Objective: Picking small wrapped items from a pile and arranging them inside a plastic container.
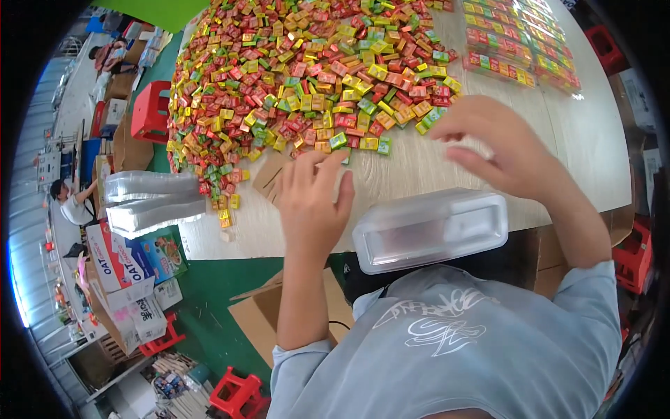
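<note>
A large heap of small red, yellow, orange and green boxes [307, 77] covers the far side of the pale table [405, 167]. At its near edge my left hand [312, 192] reaches in, palm down, with thumb and fingers apart. The fingertips are beside a green box, and a small brown cardboard piece [268, 179] lies next to the hand. My right hand [499, 143] hovers right of the heap, slightly blurred, its thumb apart from its curled fingers and nothing visible between them. Between my forearms, a clear plastic tray [429, 230] rests at the table's near edge.
Filled clear packs [499, 42] are stacked at the far right of the table. Nested clear trays [157, 202] stand at the left edge. An open cardboard box [262, 314] sits below on the green floor, with red stools [237, 391] around. Other people [73, 206] are far left.
</note>
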{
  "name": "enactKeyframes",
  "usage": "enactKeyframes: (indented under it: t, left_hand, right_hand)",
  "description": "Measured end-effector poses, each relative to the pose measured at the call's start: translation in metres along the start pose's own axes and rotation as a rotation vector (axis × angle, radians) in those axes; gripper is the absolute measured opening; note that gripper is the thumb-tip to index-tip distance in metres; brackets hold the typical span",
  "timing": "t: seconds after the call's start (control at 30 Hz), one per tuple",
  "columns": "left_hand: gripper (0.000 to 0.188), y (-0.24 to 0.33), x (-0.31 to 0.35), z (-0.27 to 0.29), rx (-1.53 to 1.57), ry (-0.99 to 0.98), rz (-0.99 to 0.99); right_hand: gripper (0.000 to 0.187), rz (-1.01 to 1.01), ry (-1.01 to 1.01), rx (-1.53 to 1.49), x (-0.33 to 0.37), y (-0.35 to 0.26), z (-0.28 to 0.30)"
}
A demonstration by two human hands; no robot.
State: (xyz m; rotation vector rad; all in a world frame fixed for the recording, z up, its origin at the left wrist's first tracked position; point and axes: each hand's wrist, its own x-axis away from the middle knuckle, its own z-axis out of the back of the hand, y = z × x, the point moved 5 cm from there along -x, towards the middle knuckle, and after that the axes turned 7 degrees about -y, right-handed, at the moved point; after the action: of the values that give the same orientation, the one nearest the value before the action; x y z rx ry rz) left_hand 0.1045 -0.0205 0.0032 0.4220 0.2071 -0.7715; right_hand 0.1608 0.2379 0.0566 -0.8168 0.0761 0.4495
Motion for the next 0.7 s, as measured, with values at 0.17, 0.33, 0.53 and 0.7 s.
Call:
enactKeyframes:
  t: [0.17,0.33,0.53,0.7]
  left_hand:
    - [0.037,0.008,0.001,-0.023,-0.058,-0.017,-0.003]
    - [0.039,0.008,-0.002,-0.032,-0.114,-0.120,0.024]
    - [0.042,-0.002,0.005,-0.036,0.035,-0.132,0.017]
    - [0.044,0.004,-0.002,-0.037,0.012,-0.158,-0.002]
  right_hand:
    - [0.026,0.249,-0.144,0.455,-0.034,0.020,-0.061]
    - [0.021,0.271,-0.088,0.609,-0.036,0.033,-0.079]
    - [0.020,0.271,-0.058,0.595,-0.034,0.037,-0.074]
    - [0.022,0.319,-0.118,0.473,-0.037,0.026,-0.081]
